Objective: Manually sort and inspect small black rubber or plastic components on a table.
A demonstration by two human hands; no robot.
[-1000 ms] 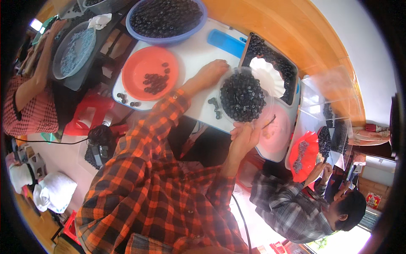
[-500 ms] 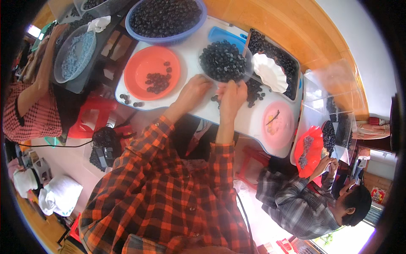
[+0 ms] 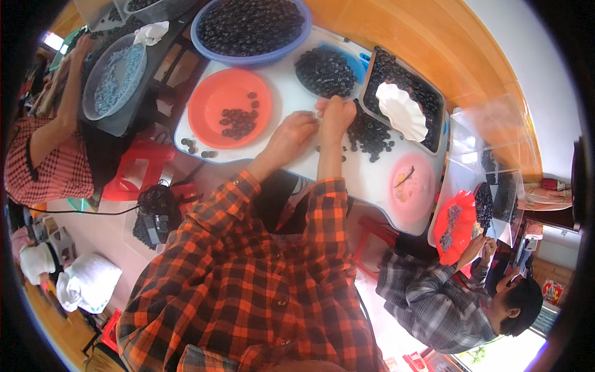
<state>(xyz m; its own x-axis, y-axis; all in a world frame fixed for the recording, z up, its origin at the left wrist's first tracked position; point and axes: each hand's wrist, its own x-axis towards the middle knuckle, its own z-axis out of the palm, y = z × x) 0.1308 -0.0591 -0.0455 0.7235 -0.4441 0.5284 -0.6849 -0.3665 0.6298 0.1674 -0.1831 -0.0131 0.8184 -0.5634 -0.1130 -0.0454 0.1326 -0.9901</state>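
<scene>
My left hand (image 3: pixel 294 137) and my right hand (image 3: pixel 337 116) are close together over the front of a white table (image 3: pixel 291 96). The fingers of both are curled; whatever they pinch is too small or hidden to name. Just beyond my right fingertips is a round bowl (image 3: pixel 327 73) heaped with small black round pieces. Loose black pieces (image 3: pixel 370 133) lie in a pile to the right of my right hand. An orange-red basin (image 3: pixel 197 106) with several dark pieces inside stands left of my left hand.
A blue basin (image 3: pixel 308 26) full of black pieces stands at the back. On the right are a metal tray (image 3: pixel 441 127), a white scalloped dish (image 3: pixel 401 111) and a pink plate (image 3: pixel 416 201). Co-workers sit at the left and right (image 3: pixel 443 304). Some black pieces (image 3: pixel 189 144) lie near the left edge.
The bowl of black pieces has moved away from me, over the blue tray behind it. My right hand has moved forward, off its rim, and my hands are nearer each other. The view has shifted slightly.
</scene>
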